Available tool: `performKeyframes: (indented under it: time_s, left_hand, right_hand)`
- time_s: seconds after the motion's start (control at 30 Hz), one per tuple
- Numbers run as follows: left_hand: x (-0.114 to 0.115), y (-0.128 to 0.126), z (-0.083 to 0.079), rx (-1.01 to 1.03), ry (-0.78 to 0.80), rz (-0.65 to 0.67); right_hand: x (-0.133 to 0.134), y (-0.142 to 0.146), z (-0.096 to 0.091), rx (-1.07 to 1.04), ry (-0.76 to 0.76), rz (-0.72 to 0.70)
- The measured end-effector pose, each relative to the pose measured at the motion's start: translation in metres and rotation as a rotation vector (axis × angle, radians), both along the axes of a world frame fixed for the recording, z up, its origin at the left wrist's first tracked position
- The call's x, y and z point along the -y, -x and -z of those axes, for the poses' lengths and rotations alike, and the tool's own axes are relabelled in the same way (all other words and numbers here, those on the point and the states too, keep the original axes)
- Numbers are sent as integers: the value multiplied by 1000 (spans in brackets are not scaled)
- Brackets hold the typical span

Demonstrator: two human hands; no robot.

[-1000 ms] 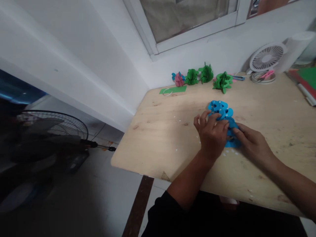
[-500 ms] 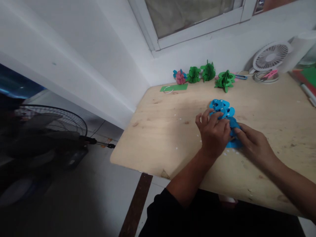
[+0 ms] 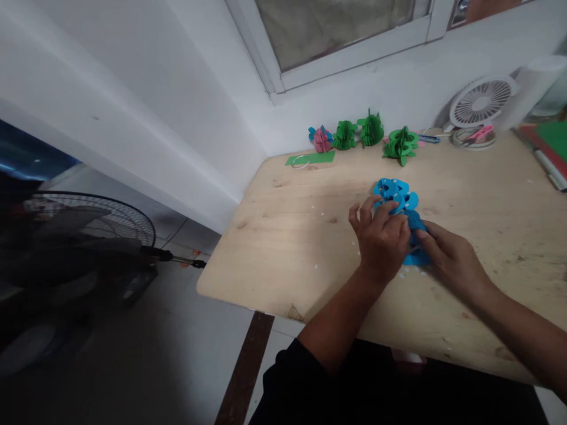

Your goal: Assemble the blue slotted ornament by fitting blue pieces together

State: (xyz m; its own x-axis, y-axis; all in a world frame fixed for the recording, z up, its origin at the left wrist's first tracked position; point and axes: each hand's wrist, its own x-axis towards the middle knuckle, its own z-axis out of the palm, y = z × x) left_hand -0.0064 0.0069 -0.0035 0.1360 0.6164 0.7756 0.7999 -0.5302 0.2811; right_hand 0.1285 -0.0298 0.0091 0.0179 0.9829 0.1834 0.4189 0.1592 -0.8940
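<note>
Blue paper cutouts [image 3: 409, 200] with rounded loops and small pale patches lie on the wooden table, partly covered by my hands. My left hand [image 3: 383, 236] is over them, its fingers bent and its thumb side pressed to a folded blue paper piece [image 3: 415, 221]. From the other side my right hand [image 3: 452, 254] pinches that same piece between thumb and fingers. More blue paper [image 3: 416, 258] shows flat below the hands. Small white bits [image 3: 424, 273] are scattered close by. The fingertips of the left hand are partly hidden.
Along the wall stand a pink-and-blue paper flower [image 3: 322, 140] and several green paper ones [image 3: 371, 128]. A green strip [image 3: 321, 157] with a ring lies near them. At the back right are a small white fan [image 3: 482, 103] and a tape roll [image 3: 473, 141]. A floor fan [image 3: 101, 218] stands left.
The view has shifted very slightly. Both hands keep their hold on the blue paper with almost no visible movement.
</note>
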Motion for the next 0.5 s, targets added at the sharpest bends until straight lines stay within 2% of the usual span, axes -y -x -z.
performKeyframes:
  time_s: [0.1,0.33,0.5]
  left_hand:
    - [0,1,1,2,23,3]
    - [2,1,0,-8,-61,13]
    - [1,-1,-1,45,-65,25]
  right_hand:
    - [-1,-2,3,1,0,-14]
    - [0,-2,3,29,16,1]
    - [1,2,2,59,-14,20]
